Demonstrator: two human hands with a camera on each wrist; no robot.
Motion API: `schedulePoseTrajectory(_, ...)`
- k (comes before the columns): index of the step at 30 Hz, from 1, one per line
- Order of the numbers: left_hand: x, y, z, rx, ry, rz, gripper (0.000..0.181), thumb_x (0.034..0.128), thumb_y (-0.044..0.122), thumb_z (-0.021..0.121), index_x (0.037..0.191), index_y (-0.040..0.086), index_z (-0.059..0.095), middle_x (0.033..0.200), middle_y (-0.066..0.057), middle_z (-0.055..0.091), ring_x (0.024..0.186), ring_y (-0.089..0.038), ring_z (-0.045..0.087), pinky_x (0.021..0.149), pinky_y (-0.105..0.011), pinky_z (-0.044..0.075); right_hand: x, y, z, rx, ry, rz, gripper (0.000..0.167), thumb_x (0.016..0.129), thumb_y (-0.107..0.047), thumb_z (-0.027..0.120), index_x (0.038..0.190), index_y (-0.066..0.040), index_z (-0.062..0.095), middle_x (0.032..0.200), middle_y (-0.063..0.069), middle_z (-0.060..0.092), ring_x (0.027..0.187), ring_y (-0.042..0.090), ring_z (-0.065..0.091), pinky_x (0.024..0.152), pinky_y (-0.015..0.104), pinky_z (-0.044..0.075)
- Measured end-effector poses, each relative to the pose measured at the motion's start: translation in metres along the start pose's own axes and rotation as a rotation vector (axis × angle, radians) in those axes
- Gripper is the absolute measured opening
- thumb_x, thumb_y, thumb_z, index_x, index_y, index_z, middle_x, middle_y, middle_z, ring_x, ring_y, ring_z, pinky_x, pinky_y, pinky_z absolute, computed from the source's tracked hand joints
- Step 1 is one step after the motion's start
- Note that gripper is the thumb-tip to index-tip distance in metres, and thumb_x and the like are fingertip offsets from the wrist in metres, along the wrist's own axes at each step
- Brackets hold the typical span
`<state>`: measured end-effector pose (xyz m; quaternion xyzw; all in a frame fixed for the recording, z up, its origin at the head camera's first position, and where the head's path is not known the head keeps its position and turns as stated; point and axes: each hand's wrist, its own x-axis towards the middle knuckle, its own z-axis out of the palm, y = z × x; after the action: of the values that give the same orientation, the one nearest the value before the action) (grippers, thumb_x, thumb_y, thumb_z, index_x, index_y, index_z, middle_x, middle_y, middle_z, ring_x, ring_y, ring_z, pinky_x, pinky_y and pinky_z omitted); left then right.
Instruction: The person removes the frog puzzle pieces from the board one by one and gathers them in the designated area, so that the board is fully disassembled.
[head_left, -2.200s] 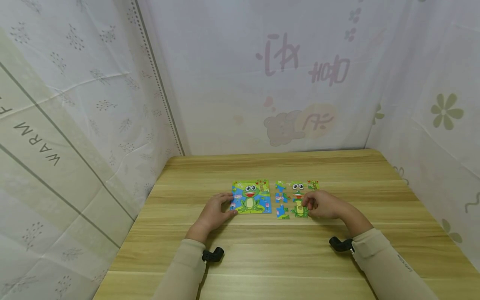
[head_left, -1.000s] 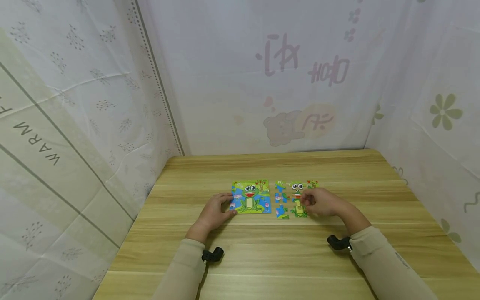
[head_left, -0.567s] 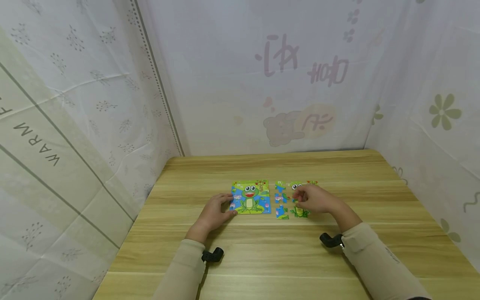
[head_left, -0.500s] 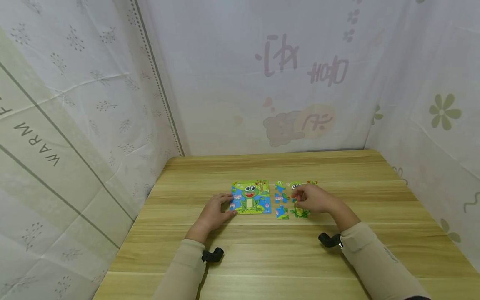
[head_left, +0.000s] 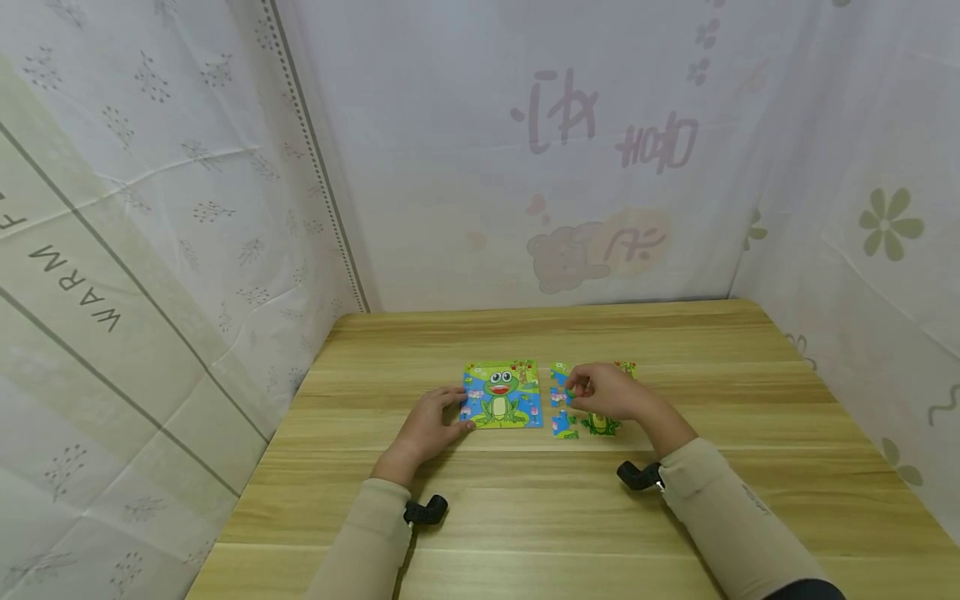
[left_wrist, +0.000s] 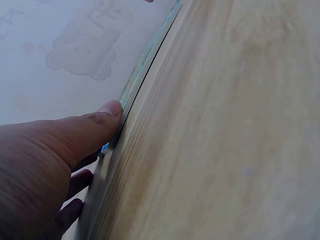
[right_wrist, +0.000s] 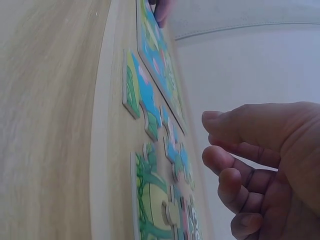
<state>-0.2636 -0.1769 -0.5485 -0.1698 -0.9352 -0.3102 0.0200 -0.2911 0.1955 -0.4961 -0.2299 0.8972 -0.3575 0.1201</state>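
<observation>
In the head view, my left hand holds the near left corner of a square frog puzzle. Its thumb lies along the front edge, with the fingers at the left side. Right of that puzzle lie several loose jigsaw pieces in a spread grid. My right hand hovers over them, thumb and index tip close together; the right wrist view shows nothing between them. A blue and green corner piece and the frog belly piece lie below it. The hand hides the frog's eye and mouth pieces in the head view.
The wooden table extends on all sides of the puzzles. A patterned curtain hangs behind its far edge, with more cloth at both sides. A black wrist mount sits on the left sleeve and another on the right.
My right hand has moved left, from beside the frog belly piece to over the middle pieces and the left column. The left hand and the square puzzle have stayed put.
</observation>
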Motion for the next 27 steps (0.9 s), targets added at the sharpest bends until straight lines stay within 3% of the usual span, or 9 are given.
schedulePoseTrajectory(10, -0.001, 0.002, -0.002, -0.003, -0.006, -0.003, 0.059, 0.0920, 0.033, 0.084, 0.142, 0.008, 0.066, 0.152, -0.002, 0.056, 0.145, -0.033, 0.046, 0.122, -0.051, 0.035, 0.010, -0.005, 0.007, 0.040, -0.013, -0.009, 0.024, 0.097, -0.014, 0.077, 0.118, -0.004, 0.070, 0.091, 0.002, 0.063, 0.079, 0.019, 0.059, 0.071, 0.034, 0.054)
schedulePoseTrajectory(27, -0.001, 0.002, -0.001, -0.009, -0.003, -0.003, 0.059, 0.0927, 0.034, 0.083, 0.142, 0.008, 0.065, 0.152, -0.001, 0.056, 0.146, -0.032, 0.045, 0.122, -0.050, 0.035, 0.029, -0.019, 0.024, 0.015, -0.036, -0.039, 0.029, 0.097, -0.013, 0.078, 0.123, -0.003, 0.070, 0.093, 0.000, 0.064, 0.078, 0.018, 0.059, 0.070, 0.033, 0.054)
